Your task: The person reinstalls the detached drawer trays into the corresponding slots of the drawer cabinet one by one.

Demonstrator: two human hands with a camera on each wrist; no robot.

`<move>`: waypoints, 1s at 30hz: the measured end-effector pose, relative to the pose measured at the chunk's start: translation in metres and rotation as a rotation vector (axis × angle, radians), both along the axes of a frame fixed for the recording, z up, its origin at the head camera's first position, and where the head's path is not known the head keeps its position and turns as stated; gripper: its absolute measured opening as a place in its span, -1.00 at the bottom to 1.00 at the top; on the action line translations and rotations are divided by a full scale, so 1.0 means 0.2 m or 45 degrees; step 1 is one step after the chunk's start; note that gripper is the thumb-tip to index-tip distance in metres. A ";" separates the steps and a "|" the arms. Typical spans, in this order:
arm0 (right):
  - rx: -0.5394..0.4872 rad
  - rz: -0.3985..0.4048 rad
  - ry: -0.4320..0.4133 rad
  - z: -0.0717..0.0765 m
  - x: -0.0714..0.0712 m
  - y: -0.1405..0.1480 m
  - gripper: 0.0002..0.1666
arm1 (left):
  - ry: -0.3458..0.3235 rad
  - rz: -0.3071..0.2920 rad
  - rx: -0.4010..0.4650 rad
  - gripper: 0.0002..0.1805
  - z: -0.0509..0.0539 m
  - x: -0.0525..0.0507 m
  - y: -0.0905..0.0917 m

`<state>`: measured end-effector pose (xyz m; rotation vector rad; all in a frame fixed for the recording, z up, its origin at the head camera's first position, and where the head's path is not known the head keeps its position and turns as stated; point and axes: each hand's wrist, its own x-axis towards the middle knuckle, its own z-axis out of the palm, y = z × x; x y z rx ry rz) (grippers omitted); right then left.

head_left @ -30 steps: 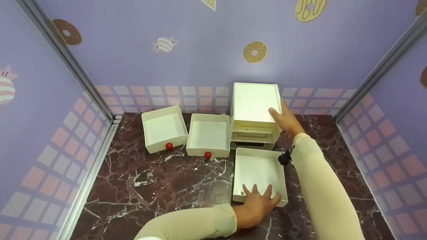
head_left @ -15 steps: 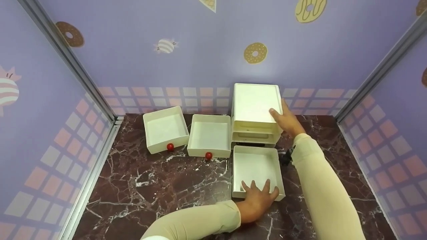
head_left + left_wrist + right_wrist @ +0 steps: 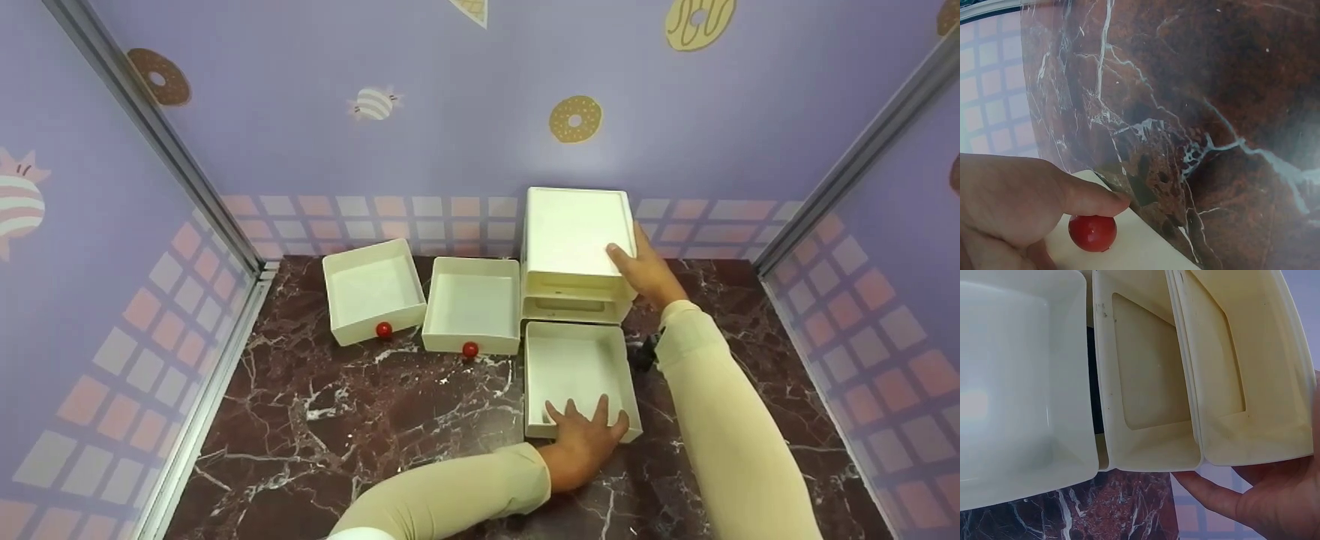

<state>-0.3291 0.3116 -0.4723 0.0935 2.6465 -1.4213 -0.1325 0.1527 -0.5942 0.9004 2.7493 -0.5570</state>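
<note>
At the back right stands a cream drawer cabinet (image 3: pixel 574 225) with open compartments at its front. My right hand (image 3: pixel 649 274) holds its right side, the thumb on the top edge. In front of the cabinet lies a white drawer (image 3: pixel 577 364), its back edge at the bottom opening. My left hand (image 3: pixel 583 448) grips the drawer's front wall, the fingers spread over it and inside. In the left wrist view the thumb lies along the front panel beside a red knob (image 3: pixel 1093 235). The right wrist view shows two cabinet compartments (image 3: pixel 1154 368) beside the drawer.
Two more white drawers with red knobs, a tilted one (image 3: pixel 375 289) and a straight one (image 3: pixel 472 300), lie left of the cabinet. Dark red marble (image 3: pixel 352 420) forms the tabletop. Purple patterned walls (image 3: pixel 450 150) close in the back and both sides.
The drawer under my left hand has moved back toward the cabinet and straightened, covering the dark gap at the bottom opening. My right hand has stayed on the cabinet.
</note>
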 end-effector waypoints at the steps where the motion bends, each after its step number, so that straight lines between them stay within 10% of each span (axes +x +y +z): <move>1: -0.003 -0.001 -0.004 0.00 0.00 0.00 0.11 | -0.004 0.009 0.003 -0.35 0.00 0.00 0.00; 13: 0.043 -0.007 -0.035 0.00 -0.01 0.01 0.13 | 0.002 0.065 0.149 -0.35 -0.03 -0.08 -0.05; 30: 0.002 -0.020 -0.024 0.00 0.01 0.01 0.09 | 0.099 0.039 0.174 -0.27 -0.04 -0.42 -0.03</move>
